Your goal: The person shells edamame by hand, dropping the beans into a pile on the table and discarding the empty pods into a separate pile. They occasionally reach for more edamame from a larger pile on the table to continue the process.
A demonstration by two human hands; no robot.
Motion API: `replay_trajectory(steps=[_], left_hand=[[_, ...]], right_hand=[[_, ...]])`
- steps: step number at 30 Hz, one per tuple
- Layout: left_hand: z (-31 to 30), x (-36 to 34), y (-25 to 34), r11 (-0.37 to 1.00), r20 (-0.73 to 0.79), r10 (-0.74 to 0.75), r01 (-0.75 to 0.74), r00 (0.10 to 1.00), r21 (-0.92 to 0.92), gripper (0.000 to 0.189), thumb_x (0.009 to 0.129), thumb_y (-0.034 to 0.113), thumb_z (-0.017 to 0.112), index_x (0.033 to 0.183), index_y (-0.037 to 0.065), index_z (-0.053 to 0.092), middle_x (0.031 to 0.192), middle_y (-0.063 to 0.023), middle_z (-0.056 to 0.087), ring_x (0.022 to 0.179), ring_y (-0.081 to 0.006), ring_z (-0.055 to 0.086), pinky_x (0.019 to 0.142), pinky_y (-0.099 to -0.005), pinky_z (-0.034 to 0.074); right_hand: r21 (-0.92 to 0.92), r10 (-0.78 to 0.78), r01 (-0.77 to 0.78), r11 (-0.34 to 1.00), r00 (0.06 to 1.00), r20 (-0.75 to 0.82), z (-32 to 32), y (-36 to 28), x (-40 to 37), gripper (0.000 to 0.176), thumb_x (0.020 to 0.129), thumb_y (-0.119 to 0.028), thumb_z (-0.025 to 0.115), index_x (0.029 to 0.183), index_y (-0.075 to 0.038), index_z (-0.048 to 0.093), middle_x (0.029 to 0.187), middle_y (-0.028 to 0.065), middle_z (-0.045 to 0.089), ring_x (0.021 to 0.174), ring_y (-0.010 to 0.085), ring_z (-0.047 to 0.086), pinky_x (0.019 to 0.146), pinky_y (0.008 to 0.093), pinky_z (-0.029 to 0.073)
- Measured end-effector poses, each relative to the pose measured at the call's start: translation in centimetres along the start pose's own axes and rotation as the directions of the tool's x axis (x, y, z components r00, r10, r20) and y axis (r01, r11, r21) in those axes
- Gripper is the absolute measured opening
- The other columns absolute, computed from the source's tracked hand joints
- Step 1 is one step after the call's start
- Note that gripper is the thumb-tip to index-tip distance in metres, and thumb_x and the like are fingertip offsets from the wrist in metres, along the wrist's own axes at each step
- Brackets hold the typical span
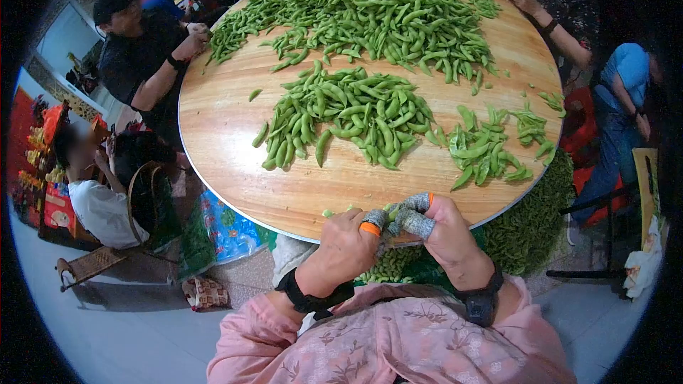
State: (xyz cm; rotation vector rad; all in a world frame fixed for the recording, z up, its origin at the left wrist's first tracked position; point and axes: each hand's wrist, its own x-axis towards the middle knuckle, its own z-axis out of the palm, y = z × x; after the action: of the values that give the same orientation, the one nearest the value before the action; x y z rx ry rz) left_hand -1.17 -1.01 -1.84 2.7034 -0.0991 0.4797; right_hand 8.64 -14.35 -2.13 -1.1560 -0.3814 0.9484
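Note:
My left hand [336, 247] and my right hand [455, 236] meet at the near edge of the round wooden table [235, 163]. Grey knitted finger covers [416, 222] with orange bands are on some fingers. Both hands are closed, fingertips pinched on a green edamame pod [390, 209], mostly hidden by the fingers. Beyond them lies a small heap of whole edamame pods [348, 110]. Opened, flattened pods [484, 149] are scattered to its right. Under the table edge, below my hands, are shelled beans [390, 264], partly covered by my forearms.
A much larger pod heap [370, 11] covers the table's far side. Green husks [530, 231] are piled on the floor at right. People sit around: one in black [146, 57] at left, one in a patterned top [569, 14] at far right. A blue plastic bag [231, 224] lies lower left.

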Motion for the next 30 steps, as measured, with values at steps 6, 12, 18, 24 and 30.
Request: replay_trajectory(steps=[6, 12, 18, 24, 30], left_hand=[[0.3, 0.1, 0.0, 0.999, -0.076, -0.012, 0.008, 0.997, -0.053, 0.033, 0.054, 0.007, 0.064, 0.084, 0.003, 0.052, 0.068, -0.0113, 0.053, 0.060, -0.0298, 0.053, 0.048, -0.0357, 0.041], [0.0, 0.6, 0.7, 0.908, -0.186, -0.159, 0.070, 0.969, -0.414, 0.015, 0.069, 0.001, 0.052, 0.083, 0.002, 0.050, 0.062, -0.0126, 0.052, 0.056, -0.0270, 0.052, 0.048, -0.0317, 0.040], [-0.8, 0.5, 0.6, 0.429, 0.227, -0.413, 0.408, 0.882, -0.806, 0.009, 0.081, 0.006, 0.044, 0.077, 0.001, 0.050, 0.058, -0.0076, 0.047, 0.053, -0.0169, 0.048, 0.050, -0.0276, 0.039], [-0.1, 0.2, 0.2, 0.513, 0.227, -0.399, 0.421, 0.888, -0.748, 0.007, 0.079, 0.006, 0.046, 0.079, 0.002, 0.051, 0.068, 0.0014, 0.050, 0.063, -0.0070, 0.046, 0.056, -0.0199, 0.040], [-0.3, -0.1, -0.5, 0.770, -0.036, -0.398, 0.312, 0.917, -0.557, 0.023, 0.065, -0.002, 0.047, 0.087, 0.000, 0.054, 0.064, -0.0137, 0.053, 0.061, -0.0249, 0.055, 0.058, -0.0296, 0.043]], right_hand=[[-0.066, -0.104, 0.107, 0.992, 0.993, 0.049, 0.1, -0.2, -0.3, 0.011, 0.077, 0.002, 0.049, 0.086, 0.003, 0.056, 0.079, 0.0037, 0.058, 0.074, 0.0099, 0.054, 0.068, 0.0231, 0.044], [-0.156, -0.226, 0.243, 0.957, 0.967, 0.116, 0.6, -1.3, -0.5, 0.011, 0.076, 0.003, 0.051, 0.086, 0.004, 0.056, 0.081, 0.0050, 0.058, 0.075, 0.0106, 0.054, 0.067, 0.0238, 0.045], [-0.429, -0.298, 0.379, 0.820, 0.923, 0.245, -0.3, -1.7, -0.2, 0.012, 0.072, 0.003, 0.056, 0.085, 0.003, 0.056, 0.078, 0.0062, 0.058, 0.074, 0.0108, 0.054, 0.066, 0.0231, 0.044], [-0.368, -0.244, 0.298, 0.881, 0.952, 0.186, 0.4, -1.2, -0.3, 0.011, 0.073, 0.002, 0.055, 0.084, 0.002, 0.057, 0.077, 0.0065, 0.058, 0.072, 0.0132, 0.055, 0.066, 0.0240, 0.044], [-0.637, -0.469, 0.384, 0.669, 0.883, 0.041, -2.9, -4.1, -0.7, 0.015, 0.071, 0.001, 0.054, 0.086, 0.003, 0.056, 0.077, 0.0104, 0.056, 0.071, 0.0181, 0.055, 0.065, 0.0264, 0.044]])
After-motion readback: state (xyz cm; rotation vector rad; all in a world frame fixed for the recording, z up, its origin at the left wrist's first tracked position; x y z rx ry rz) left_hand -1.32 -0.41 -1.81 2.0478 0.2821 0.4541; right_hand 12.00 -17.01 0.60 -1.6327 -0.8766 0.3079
